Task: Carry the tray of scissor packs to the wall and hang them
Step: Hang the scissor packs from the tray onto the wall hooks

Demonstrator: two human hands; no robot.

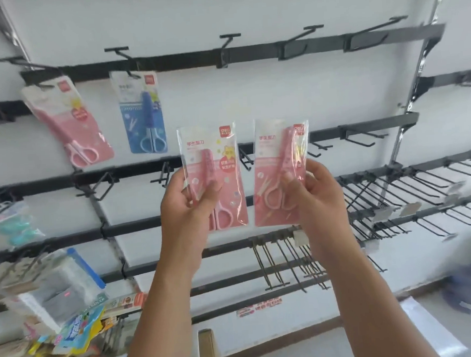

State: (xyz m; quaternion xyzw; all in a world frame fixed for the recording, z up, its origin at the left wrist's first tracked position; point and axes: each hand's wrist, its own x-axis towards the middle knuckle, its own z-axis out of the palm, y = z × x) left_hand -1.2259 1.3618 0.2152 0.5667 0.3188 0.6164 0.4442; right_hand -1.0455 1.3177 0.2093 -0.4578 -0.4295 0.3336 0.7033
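Hands [187, 201] [313, 189] raised, each pinching a pink scissor pack [213, 177] [280, 172]

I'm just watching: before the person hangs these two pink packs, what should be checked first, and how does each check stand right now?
1. Left hand grips a pink scissor pack: ok.
2. Right hand grips the second pink pack: ok.
3. Free hook on the top rail: ok, empty.
4. Hang holes at the pack tops: cannot tell, blurred.
5. Packs already hung, pink and blue: ok, on hooks.
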